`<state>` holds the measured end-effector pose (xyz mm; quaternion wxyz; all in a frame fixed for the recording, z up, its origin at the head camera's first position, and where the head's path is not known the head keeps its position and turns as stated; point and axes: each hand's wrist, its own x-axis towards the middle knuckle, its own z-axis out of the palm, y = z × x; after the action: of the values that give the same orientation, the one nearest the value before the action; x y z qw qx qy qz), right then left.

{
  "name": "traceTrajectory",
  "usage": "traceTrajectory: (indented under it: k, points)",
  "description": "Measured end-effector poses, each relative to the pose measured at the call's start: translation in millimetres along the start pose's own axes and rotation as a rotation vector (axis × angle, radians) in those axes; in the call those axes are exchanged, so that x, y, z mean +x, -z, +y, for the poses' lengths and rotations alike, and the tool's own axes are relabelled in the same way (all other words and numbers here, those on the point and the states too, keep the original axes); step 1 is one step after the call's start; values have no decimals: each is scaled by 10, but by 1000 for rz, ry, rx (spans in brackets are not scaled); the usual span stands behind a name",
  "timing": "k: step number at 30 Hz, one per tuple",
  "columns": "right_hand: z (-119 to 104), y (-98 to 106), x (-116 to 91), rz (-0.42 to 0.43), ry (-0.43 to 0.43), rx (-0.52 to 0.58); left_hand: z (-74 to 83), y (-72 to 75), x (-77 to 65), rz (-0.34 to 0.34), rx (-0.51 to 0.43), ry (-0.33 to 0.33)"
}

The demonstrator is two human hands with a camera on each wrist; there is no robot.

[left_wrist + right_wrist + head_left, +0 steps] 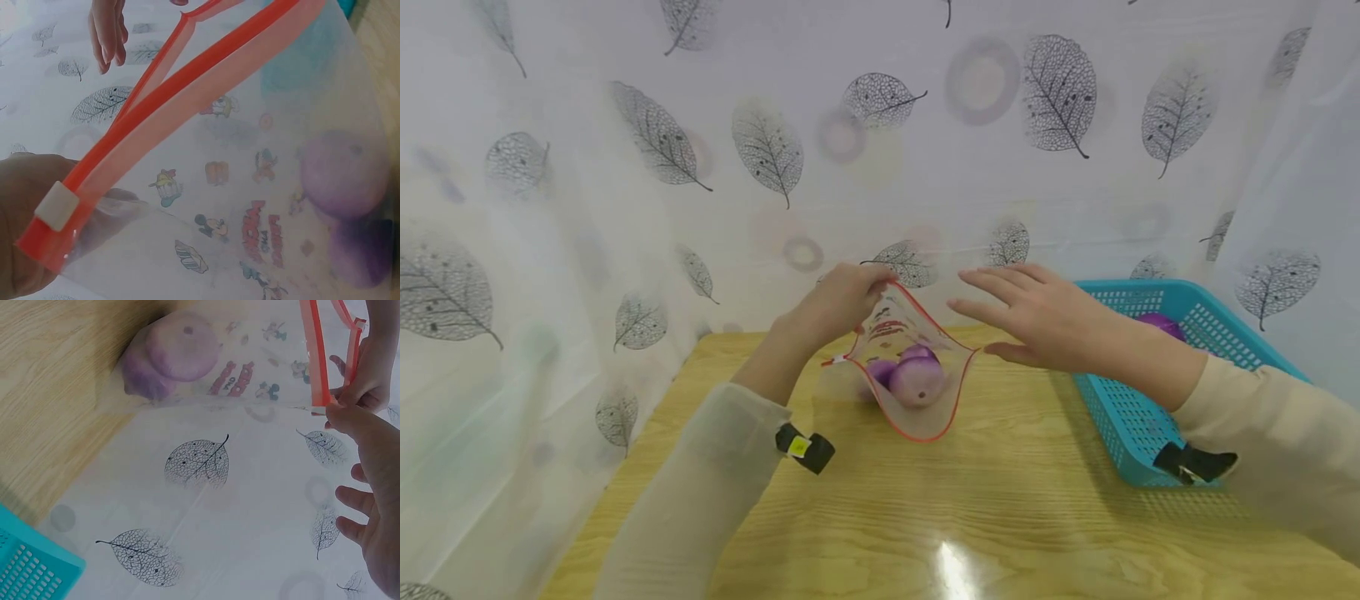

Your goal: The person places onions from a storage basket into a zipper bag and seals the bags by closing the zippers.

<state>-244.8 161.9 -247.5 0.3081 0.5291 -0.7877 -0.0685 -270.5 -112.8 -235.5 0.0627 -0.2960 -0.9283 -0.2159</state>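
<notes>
A clear slider zip bag (923, 423) with red edging and printed cartoon figures stands with its mouth gaping. My left hand (842, 302) pinches its rim at the upper left, fingertips against the red edging. A white slider (57, 206) sits at one end of the zip, beside the left hand in the left wrist view. Inside the bag lie two rounded purple objects (917, 379), one partly behind the other. My right hand (1037, 321) has its fingers spread and extended, with the thumb right at the bag's right corner.
A turquoise perforated basket (1112, 429) stands on the right of the wooden table (880, 508), with a purple object (1163, 325) in it, partly hidden by the right forearm. A pale leaf-print sheet (880, 183) hangs behind the table and along its left side.
</notes>
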Motion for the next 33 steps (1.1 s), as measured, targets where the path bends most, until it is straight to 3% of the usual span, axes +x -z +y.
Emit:
traceTrajectory:
  k: [24, 33]
  points:
    - [272, 23, -230, -69, -101, -28, -4, -5, -1, -25, -36, 42]
    - [376, 29, -318, -153, -176, -34, -4, -4, 6, -27, -37, 37]
